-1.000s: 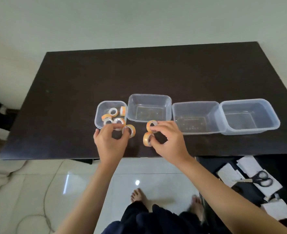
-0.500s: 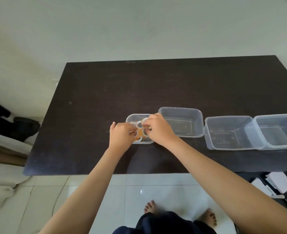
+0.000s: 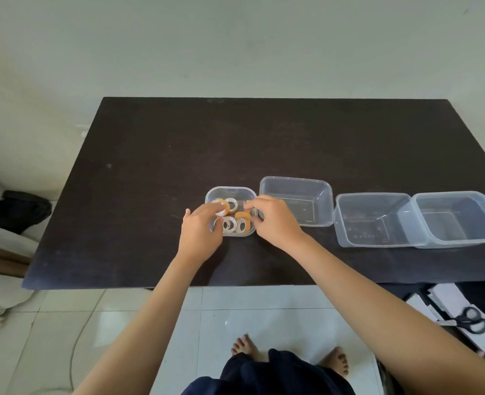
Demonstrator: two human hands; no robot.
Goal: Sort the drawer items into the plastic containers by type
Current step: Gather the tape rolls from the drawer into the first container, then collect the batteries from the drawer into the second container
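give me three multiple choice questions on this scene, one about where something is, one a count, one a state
1. Where do the tape rolls lie?
A. In the small container at the left end of the row
B. In the container at the right end
C. Loose on the floor

2. How many clear plastic containers stand on the dark table?
A. Two
B. Four
C. Six

3. What state is the second container from the left in?
A. Filled with scissors
B. Closed with a lid
C. Open and empty

Answers: 1 A, the orange and white rolls sit inside the small container, where the left hand and right hand both reach. 2 B, four containers stand in one row. 3 C, its bare bottom shows and no lid covers it.
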